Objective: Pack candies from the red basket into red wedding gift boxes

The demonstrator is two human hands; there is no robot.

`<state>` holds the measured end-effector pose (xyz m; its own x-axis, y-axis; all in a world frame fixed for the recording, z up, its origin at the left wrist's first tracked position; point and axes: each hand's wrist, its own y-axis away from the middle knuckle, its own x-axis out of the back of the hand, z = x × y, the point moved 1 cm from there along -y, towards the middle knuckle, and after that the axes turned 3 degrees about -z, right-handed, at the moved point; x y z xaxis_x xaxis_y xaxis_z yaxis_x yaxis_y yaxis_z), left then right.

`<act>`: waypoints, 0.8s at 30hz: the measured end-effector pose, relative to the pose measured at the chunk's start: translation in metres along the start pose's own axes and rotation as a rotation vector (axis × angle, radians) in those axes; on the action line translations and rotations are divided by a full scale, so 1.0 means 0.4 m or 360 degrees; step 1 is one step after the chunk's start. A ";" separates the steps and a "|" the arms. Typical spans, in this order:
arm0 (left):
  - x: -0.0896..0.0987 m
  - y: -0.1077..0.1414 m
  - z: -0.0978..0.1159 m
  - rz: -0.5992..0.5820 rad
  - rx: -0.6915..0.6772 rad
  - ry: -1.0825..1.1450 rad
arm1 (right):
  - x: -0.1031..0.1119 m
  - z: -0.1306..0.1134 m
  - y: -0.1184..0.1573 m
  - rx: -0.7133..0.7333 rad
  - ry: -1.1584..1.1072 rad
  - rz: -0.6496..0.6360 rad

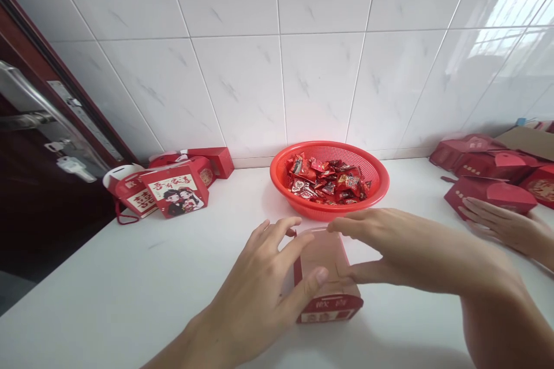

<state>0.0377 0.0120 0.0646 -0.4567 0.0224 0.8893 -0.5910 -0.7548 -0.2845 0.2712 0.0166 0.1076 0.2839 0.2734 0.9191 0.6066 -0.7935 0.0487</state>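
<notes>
Head view: I see the open box (pixel 328 253), lower centre, long axis up-frame between left hand (pixel 265 277) and right hand (pixel 402 249). Both have a wide grip, neither clearly nearer

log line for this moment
box: open top | left hand: at its left | right hand: at its right | basket: behind box, holding packets

Probably a home, exact room unclear. Observed from here: glossy white marbled wall tiles (pixel 320 81), dark reddish-brown door (pixel 34 207) with silver metal keys (pixel 77 168) hanging at its lock, plain white tabletop (pixel 108 300).
</notes>
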 end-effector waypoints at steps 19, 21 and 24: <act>-0.242 -0.089 -0.242 0.0458 0.0747 0.1451 | 0.029 0.210 -0.121 -0.0543 -0.0003 0.0014; -0.254 -0.088 -0.247 0.0433 0.0749 0.1470 | 0.018 0.229 -0.134 -0.0561 -0.0048 -0.0008; -0.255 -0.089 -0.248 0.0413 0.0745 0.1480 | 0.007 0.253 -0.148 -0.0578 -0.0102 -0.0064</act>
<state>0.0394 0.1016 -0.0512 -0.9756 0.1664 0.1432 -0.1795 -0.9801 -0.0845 0.3113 0.1191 0.0678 0.3181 0.3330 0.8877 0.3183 -0.9195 0.2308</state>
